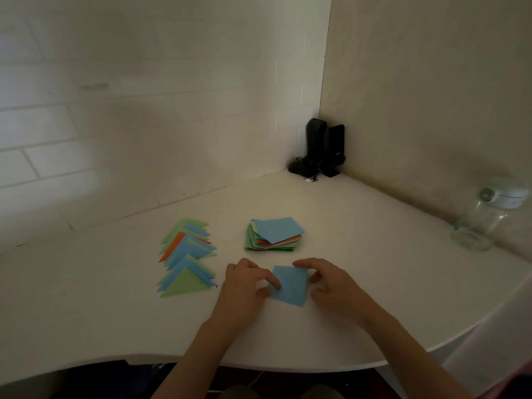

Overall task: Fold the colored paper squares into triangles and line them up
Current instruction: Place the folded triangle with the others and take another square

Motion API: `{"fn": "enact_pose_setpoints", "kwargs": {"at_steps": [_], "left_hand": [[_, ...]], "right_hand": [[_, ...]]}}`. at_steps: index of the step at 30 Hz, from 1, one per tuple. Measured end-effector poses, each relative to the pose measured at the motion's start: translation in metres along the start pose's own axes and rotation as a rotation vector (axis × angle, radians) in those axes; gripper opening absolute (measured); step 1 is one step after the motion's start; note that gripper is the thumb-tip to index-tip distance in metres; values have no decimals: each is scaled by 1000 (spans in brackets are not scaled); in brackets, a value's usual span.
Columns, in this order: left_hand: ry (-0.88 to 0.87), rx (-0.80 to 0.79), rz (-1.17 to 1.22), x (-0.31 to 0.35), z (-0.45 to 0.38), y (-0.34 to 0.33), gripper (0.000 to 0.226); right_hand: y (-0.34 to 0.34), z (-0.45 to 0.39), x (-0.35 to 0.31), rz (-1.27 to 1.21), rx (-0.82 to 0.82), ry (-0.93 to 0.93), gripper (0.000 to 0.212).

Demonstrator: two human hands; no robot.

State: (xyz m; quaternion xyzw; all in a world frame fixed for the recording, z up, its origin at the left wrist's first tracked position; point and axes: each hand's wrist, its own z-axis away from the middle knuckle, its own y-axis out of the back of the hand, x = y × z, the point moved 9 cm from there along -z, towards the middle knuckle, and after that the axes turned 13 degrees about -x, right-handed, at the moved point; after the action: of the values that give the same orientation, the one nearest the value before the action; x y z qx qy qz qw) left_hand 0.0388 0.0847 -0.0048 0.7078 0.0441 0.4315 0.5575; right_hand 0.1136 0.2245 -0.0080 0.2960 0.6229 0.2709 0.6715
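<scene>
A blue paper square (290, 285) lies flat on the white table (115, 306) in front of me. My left hand (244, 280) pinches its left corner between thumb and fingers. My right hand (328, 280) touches the square's top right corner with a fingertip, its other fingers curled beside the right edge. Behind the square stands a stack of unfolded squares (273, 234) with a blue sheet on top. To the left, a row of folded triangles (187, 257) in green, blue and orange overlaps toward me.
Two black speakers (324, 149) with a cable stand in the far corner against the walls. A clear glass jar (486, 214) with a white lid sits at the right edge. The table's curved front edge runs just below my forearms.
</scene>
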Motion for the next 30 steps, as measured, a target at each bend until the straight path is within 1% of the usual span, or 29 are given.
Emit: {"fn": "enact_pose_setpoints", "kwargs": {"at_steps": [2,5,6,8,10,11,13,14,15,16,19,20,25,30], "left_hand": [[-34,-55,-13,3,-5,2,31],[-73,-118,-119,9,-10,4,33],[-90,-109,-149,10,-9,3,34],[-157,-22,-151,16,-1,5,33],[-218,53,-188,25,12,3,24],[-216,44,-252,30,17,-3,26],[-167,65,-392,36,25,-12,53],[-152,97,-423,40,29,-12,61],[-146,123,-421,43,33,-11,61],[-158,155,-406,44,35,-11,55],[-200,241,-384,44,37,-8,22],[-205,251,-362,41,37,-7,17],[-196,310,-260,20,36,4,16],[-23,367,-206,-2,39,15,20]], "right_hand": [[3,-7,-9,119,16,76,55],[2,-16,-12,251,18,84,40],[0,-17,-13,291,8,92,36],[-2,-13,-19,360,16,123,29],[0,-4,-24,401,94,159,23],[1,1,-26,411,129,166,20],[1,6,-27,423,174,162,17],[0,7,-28,428,185,160,17],[0,10,-28,427,190,150,16],[-1,12,-28,429,197,139,15],[-3,19,-28,407,211,117,11],[-4,20,-28,389,217,124,12],[-3,23,-24,323,281,146,24],[-4,18,-5,171,302,43,39]]}}
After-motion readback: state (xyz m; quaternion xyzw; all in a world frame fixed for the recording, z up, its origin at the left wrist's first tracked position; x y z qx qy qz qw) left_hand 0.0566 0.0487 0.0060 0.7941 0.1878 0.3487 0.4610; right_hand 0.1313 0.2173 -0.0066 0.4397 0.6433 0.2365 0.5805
